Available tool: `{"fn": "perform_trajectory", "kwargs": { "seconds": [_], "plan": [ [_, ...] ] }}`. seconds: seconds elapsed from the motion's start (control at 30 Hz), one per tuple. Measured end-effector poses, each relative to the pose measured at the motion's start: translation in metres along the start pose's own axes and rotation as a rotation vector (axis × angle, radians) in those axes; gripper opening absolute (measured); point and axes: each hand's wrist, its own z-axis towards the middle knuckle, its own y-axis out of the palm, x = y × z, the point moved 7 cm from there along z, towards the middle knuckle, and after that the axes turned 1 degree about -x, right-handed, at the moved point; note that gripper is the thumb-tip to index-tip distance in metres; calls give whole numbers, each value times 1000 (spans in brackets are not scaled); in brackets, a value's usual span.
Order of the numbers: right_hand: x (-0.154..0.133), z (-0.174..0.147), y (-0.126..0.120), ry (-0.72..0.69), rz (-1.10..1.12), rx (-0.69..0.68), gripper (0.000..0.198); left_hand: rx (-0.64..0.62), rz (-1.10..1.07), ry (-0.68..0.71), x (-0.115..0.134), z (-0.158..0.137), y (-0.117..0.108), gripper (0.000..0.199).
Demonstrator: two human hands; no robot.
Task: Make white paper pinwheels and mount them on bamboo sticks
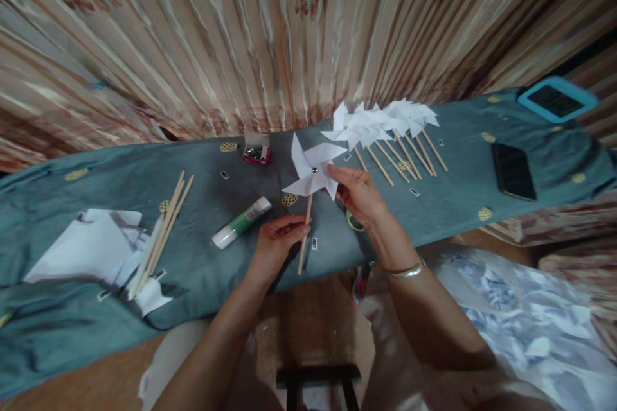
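Note:
A white paper pinwheel (303, 164) on a wooden stick is held up over the cloth-covered table, a silver pin at its centre. My left hand (277, 241) pinches the stick between thumb and fingers below the blades. On the right side, my right hand (357, 192) has its thumb and fingers closed on a paper blade; a silver bangle circles that wrist. Below my right hand, a ring-shaped roll (355, 221) lies partly hidden. To the left of the pinwheel are a glue stick (242, 222) with a green label and a small open box of pins (256, 153).
Several white pinwheels (371, 123) lie in a row at the back. Wooden sticks (168, 225) and white paper sheets (87, 247) rest at the left. A black phone (513, 171) and a blue-framed device (556, 99) lie at the right. A bag of paper scraps (525, 321) stands below.

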Motion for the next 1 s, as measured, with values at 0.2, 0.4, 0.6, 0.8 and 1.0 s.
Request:
{"fn": "perform_trajectory", "kwargs": {
  "seconds": [0.2,0.4,0.6,0.8,1.0],
  "plan": [
    [2,1,-2,0,-24,7,35,4,-4,13,0,0,-1,30],
    [1,-1,0,5,-54,-10,37,5,-1,13,1,0,0,30],
    [-4,1,-4,-15,-25,-6,38,8,-11,21,3,-1,-1,31],
    [0,0,-5,36,-27,27,38,48,6,39,3,0,-4,33],
    [4,-3,-1,79,4,26,38,64,-11,48,3,1,-6,32]
  ]
}}
